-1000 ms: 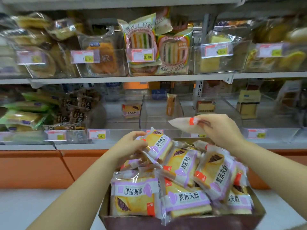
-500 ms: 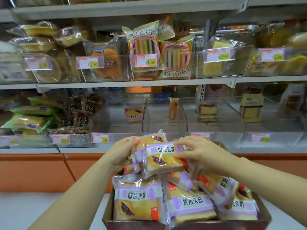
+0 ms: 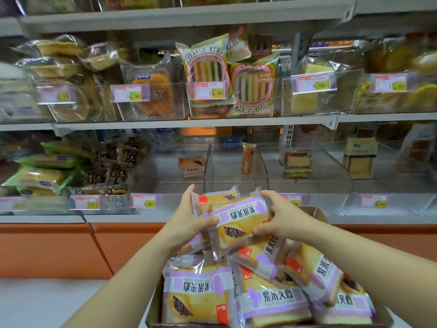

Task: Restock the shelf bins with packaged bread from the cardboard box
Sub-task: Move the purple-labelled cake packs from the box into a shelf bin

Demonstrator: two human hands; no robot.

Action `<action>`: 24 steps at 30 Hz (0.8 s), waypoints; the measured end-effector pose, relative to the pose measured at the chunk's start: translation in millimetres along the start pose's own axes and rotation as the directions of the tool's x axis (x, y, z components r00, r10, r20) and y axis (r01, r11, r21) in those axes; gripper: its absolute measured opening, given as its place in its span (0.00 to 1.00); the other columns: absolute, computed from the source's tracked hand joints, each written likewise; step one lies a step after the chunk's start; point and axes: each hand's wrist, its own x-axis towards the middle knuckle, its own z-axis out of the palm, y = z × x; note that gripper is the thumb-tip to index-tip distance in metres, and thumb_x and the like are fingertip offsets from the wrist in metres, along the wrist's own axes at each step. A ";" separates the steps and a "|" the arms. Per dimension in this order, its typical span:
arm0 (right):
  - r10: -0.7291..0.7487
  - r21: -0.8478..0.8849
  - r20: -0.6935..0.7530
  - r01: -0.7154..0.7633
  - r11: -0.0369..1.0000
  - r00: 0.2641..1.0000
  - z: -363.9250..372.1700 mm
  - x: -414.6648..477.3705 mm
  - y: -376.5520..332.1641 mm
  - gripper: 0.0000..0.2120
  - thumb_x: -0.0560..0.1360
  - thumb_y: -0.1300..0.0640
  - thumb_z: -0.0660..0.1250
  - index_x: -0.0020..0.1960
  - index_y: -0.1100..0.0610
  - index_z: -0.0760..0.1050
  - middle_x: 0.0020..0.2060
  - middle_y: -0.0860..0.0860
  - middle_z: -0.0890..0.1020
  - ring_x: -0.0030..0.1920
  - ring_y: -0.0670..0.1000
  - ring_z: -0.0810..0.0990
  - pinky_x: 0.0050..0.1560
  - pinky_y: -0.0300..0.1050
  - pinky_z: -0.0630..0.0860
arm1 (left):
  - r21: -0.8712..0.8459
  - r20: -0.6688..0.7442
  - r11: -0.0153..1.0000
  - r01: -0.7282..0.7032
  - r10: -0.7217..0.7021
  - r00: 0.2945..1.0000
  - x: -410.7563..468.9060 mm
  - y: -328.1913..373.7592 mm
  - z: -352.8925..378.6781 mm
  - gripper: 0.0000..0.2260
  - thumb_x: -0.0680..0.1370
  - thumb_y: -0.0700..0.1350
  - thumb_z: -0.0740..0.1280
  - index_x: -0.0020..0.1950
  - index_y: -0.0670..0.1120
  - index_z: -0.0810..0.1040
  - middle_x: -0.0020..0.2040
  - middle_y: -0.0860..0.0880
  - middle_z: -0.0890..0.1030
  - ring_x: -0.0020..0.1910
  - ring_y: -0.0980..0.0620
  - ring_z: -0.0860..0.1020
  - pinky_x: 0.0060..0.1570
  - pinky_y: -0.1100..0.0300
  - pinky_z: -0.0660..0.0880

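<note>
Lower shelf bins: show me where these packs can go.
Bare floor for the held packs lies in front of the lone purple pack in the bin by the 8.80 tag, and around the upright orange pack next door. Green packs and dark packs crowd the left bin.

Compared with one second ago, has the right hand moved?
Yes. Against the 8.80 price tag, the right hand came left and slightly down, onto the bread stack.

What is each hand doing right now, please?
Left hand: gripping the left end of the stacked bread packs.
Right hand: gripping their right end.
</note>
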 end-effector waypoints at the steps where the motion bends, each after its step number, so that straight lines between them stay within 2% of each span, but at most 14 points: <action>1: 0.018 0.053 0.004 -0.018 0.998 1.000 -0.9 2.1 0.6 0.42 0.62 0.55 0.80 0.70 0.50 0.61 0.58 0.49 0.79 0.56 0.51 0.79 0.59 0.49 0.76 | -0.022 -0.004 1.000 0.001 -0.001 1.000 1.5 -2.4 -2.4 0.46 0.70 0.43 0.76 0.77 0.60 0.48 0.77 0.49 0.58 0.68 0.51 0.70 0.58 0.58 0.75; 3: -0.001 0.202 -0.040 0.009 0.979 0.999 -5.7 3.3 -2.5 0.34 0.61 0.59 0.80 0.63 0.53 0.70 0.50 0.50 0.82 0.49 0.49 0.82 0.53 0.48 0.79 | -0.057 -0.012 0.998 0.007 -0.008 1.000 1.9 -3.8 -4.8 0.38 0.74 0.43 0.72 0.77 0.57 0.53 0.73 0.49 0.67 0.66 0.50 0.73 0.57 0.55 0.76; 5: -0.020 0.360 -0.150 0.074 0.930 0.988 -17.4 3.9 -11.4 0.26 0.63 0.65 0.78 0.58 0.56 0.74 0.46 0.52 0.83 0.43 0.49 0.82 0.43 0.43 0.80 | -0.037 -0.031 0.999 0.018 -0.019 0.999 3.3 -4.2 -6.1 0.29 0.77 0.43 0.69 0.75 0.51 0.60 0.67 0.48 0.74 0.63 0.49 0.76 0.58 0.50 0.76; 7: -0.064 0.485 -0.287 0.203 0.851 0.956 -35.8 5.2 -22.5 0.21 0.65 0.70 0.75 0.56 0.59 0.76 0.43 0.52 0.83 0.39 0.48 0.81 0.38 0.40 0.79 | -0.020 -0.059 0.999 0.034 -0.035 0.998 5.0 -3.4 -7.0 0.20 0.78 0.41 0.67 0.69 0.48 0.68 0.60 0.47 0.80 0.59 0.47 0.79 0.60 0.46 0.75; 8: -0.108 0.487 -0.347 0.277 0.828 0.932 -45.7 4.4 -29.5 0.19 0.66 0.70 0.74 0.54 0.58 0.77 0.42 0.52 0.83 0.39 0.47 0.81 0.38 0.40 0.78 | -0.016 -0.067 0.999 0.037 -0.038 0.997 5.7 -2.6 -7.2 0.17 0.79 0.40 0.66 0.67 0.47 0.70 0.58 0.47 0.81 0.58 0.47 0.80 0.60 0.45 0.75; 10: -0.249 0.319 -0.404 0.391 0.863 0.880 -60.5 -0.2 -42.9 0.16 0.68 0.68 0.74 0.48 0.50 0.77 0.42 0.49 0.83 0.41 0.46 0.81 0.42 0.38 0.77 | -0.015 -0.085 0.999 0.036 -0.037 0.996 7.3 -0.4 -6.2 0.16 0.78 0.38 0.65 0.65 0.47 0.72 0.57 0.47 0.82 0.58 0.47 0.80 0.61 0.45 0.75; 11: -0.335 0.205 -0.372 0.428 0.880 0.866 -63.3 -3.7 -49.8 0.16 0.68 0.67 0.74 0.46 0.48 0.76 0.42 0.47 0.83 0.42 0.45 0.81 0.42 0.35 0.76 | -0.015 -0.092 0.999 0.032 -0.033 0.995 8.3 0.6 -5.7 0.16 0.78 0.38 0.66 0.66 0.47 0.72 0.58 0.47 0.81 0.58 0.47 0.79 0.61 0.45 0.75; 13: -0.454 0.026 -0.197 0.468 0.883 0.869 -56.1 -11.6 -62.6 0.14 0.69 0.68 0.71 0.45 0.49 0.77 0.42 0.48 0.83 0.42 0.44 0.81 0.41 0.33 0.76 | -0.006 -0.095 1.000 0.019 -0.019 0.995 9.1 3.7 -4.6 0.17 0.77 0.39 0.67 0.66 0.47 0.72 0.58 0.48 0.81 0.58 0.47 0.79 0.61 0.45 0.75; 14: -0.482 -0.055 -0.097 0.479 0.876 0.871 -46.3 -13.9 -66.0 0.14 0.70 0.68 0.69 0.46 0.50 0.77 0.44 0.48 0.83 0.44 0.44 0.81 0.45 0.34 0.77 | 0.006 -0.095 1.000 0.015 -0.015 0.995 9.6 4.4 -4.7 0.18 0.77 0.40 0.68 0.66 0.47 0.72 0.58 0.48 0.81 0.58 0.48 0.79 0.61 0.45 0.75; 17: -0.485 -0.277 0.097 0.492 0.825 0.869 -11.2 -12.5 -65.3 0.16 0.73 0.65 0.66 0.56 0.51 0.78 0.50 0.47 0.82 0.50 0.44 0.78 0.54 0.38 0.75 | 0.022 -0.095 1.000 -0.004 0.006 0.995 10.5 3.4 -5.5 0.18 0.75 0.41 0.71 0.64 0.47 0.74 0.58 0.48 0.81 0.59 0.48 0.79 0.62 0.45 0.74; 20: -0.497 -0.496 0.059 0.458 0.738 0.866 5.7 -3.5 -55.0 0.20 0.75 0.52 0.67 0.66 0.46 0.72 0.60 0.44 0.76 0.58 0.46 0.72 0.61 0.43 0.68 | 0.077 -0.077 0.997 -0.025 0.031 0.997 4.8 4.0 -5.9 0.13 0.76 0.40 0.70 0.60 0.49 0.77 0.54 0.49 0.83 0.55 0.50 0.81 0.59 0.47 0.76; 22: -0.455 -0.566 0.004 0.377 0.733 0.890 2.4 1.4 -45.3 0.27 0.72 0.43 0.69 0.69 0.44 0.67 0.66 0.44 0.70 0.67 0.47 0.66 0.68 0.46 0.62 | 0.115 -0.065 0.992 -0.043 0.051 0.997 1.2 3.5 -7.1 0.11 0.76 0.40 0.69 0.57 0.50 0.77 0.52 0.50 0.83 0.54 0.51 0.81 0.58 0.49 0.77; 24: -0.402 -0.619 -0.007 0.312 0.721 0.915 -4.3 5.1 -35.1 0.34 0.68 0.39 0.70 0.71 0.43 0.64 0.70 0.46 0.66 0.71 0.49 0.60 0.71 0.52 0.59 | 0.147 -0.054 0.987 -0.071 0.080 0.995 -2.5 2.5 -8.5 0.11 0.77 0.38 0.68 0.56 0.51 0.77 0.52 0.50 0.83 0.54 0.51 0.81 0.57 0.51 0.77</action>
